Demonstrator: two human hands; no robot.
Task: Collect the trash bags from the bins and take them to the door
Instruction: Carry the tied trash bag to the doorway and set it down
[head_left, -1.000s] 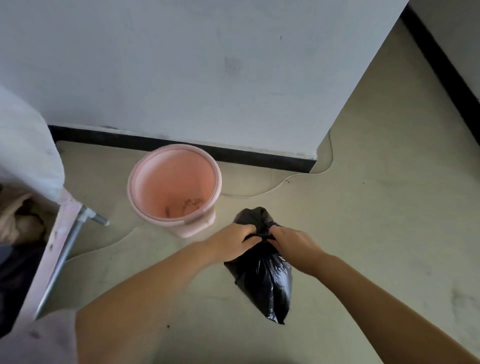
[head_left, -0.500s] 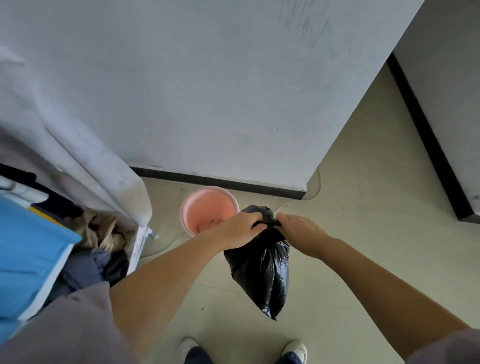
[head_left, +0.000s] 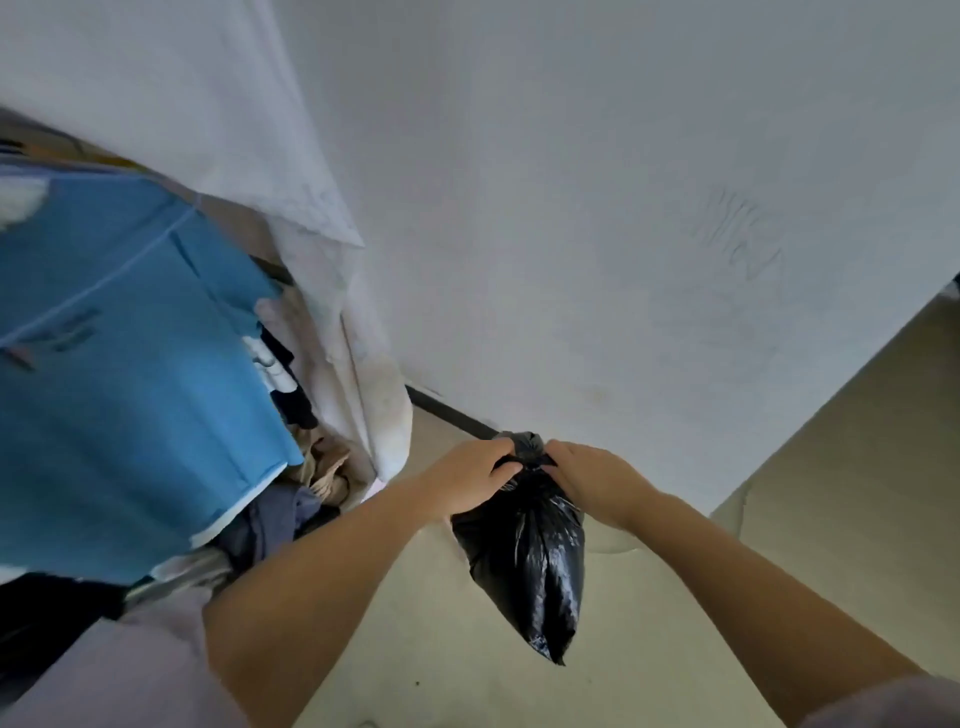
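A black trash bag (head_left: 530, 561) hangs in the air in front of me, its gathered neck bunched at the top. My left hand (head_left: 467, 480) grips the neck from the left side. My right hand (head_left: 587, 475) grips it from the right, fingers curled into the plastic. The bag's pointed bottom dangles above the beige floor (head_left: 831, 467). The pink bin is hidden from view.
A white wall (head_left: 571, 208) rises straight ahead, with a black skirting strip (head_left: 447, 410) at its foot. To the left stands a rack with a blue cloth (head_left: 119, 364), a white sheet (head_left: 332, 291) and piled clothes (head_left: 280, 519). Open floor lies to the right.
My view has tilted upward and the bag has risen with both hands. The pink bin has dropped out of sight behind my hands and the bag. Both hands keep their grip.
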